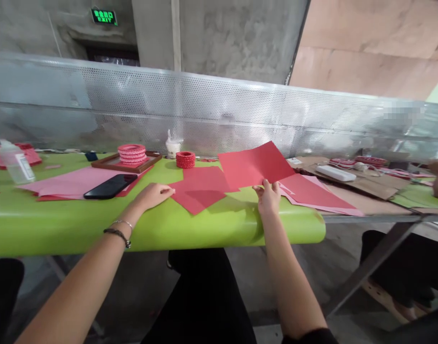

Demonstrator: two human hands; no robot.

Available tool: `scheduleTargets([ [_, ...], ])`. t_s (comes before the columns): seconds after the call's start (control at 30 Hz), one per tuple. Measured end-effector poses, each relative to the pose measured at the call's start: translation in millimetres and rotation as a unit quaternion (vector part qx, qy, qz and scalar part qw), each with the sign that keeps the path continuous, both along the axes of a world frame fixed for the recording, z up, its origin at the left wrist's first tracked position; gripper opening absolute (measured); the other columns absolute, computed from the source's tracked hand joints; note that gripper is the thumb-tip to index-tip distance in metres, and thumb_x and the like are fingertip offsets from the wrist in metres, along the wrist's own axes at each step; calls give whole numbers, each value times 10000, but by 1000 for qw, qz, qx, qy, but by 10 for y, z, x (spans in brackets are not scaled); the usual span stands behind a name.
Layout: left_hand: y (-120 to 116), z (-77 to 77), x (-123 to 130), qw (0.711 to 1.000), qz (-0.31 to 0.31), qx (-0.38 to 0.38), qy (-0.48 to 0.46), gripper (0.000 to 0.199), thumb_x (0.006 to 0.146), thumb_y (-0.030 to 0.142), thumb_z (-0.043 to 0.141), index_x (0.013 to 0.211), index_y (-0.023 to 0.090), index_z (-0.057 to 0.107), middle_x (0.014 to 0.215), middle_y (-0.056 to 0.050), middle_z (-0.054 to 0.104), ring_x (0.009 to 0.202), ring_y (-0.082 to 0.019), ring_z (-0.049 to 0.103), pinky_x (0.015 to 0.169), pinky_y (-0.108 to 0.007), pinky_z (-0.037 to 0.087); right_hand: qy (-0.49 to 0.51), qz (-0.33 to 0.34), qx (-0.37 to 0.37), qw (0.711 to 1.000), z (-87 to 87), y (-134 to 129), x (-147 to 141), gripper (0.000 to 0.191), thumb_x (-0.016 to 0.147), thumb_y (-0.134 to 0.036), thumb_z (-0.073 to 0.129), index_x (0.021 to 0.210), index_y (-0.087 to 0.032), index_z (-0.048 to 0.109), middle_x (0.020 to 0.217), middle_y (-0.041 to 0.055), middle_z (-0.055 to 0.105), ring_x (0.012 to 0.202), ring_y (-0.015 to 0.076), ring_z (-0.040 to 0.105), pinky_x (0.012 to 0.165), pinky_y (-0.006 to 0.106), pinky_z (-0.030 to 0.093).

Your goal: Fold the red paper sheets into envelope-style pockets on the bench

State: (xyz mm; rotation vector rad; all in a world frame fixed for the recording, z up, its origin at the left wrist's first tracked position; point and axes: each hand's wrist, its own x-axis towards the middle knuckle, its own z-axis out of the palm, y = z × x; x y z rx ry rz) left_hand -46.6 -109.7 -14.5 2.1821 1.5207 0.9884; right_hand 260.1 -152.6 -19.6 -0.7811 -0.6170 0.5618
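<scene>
Closest to me, my right hand (268,197) pinches the near edge of a flat red paper sheet (253,166), lifting it tilted above the lime-green table (204,227). My left hand (154,194) lies open, fingertips touching a second red paper sheet (199,191) flat on the table. Left of it rests a black smartphone (110,186) on pink paper (70,182).

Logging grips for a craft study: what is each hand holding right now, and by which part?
The right hand pinches the raised red paper sheet at its near edge. The left hand holds nothing, resting beside another red sheet.
</scene>
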Motion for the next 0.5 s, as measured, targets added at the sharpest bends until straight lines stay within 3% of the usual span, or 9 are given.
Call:
scheduleTargets([
  [0.13,32,93,103,995,-38,-18,-87,266,653,420,601,538,190,668,619,-59,677,690,-244,601,671,-285,389,-31,45,-5,998,48,98,-78,253,621,-225,616,707,-214,379,580,-119,479,412,29,559,497,147,508],
  [0.23,150,218,318,975,-73,-71,-198,348,759,454,497,680,167,678,737,-78,693,755,-222,618,723,-293,427,-76,76,-25,994,165,321,-215,207,661,-179,559,686,-216,357,564,-114,461,443,38,581,561,169,530],
  [0.37,356,310,732,913,-141,-164,-347,452,825,526,391,821,151,642,781,-99,694,723,-200,647,687,-303,485,-181,117,-59,975,291,613,-424,130,705,-124,460,795,-219,465,606,-93,492,426,45,565,567,206,531],
  [0.5,449,262,995,849,-177,-181,-464,333,789,471,493,787,160,612,732,-60,678,681,-168,637,675,-276,497,-324,118,-69,936,257,654,-479,381,723,-105,412,1047,-242,557,615,-70,543,373,63,503,512,232,485],
])
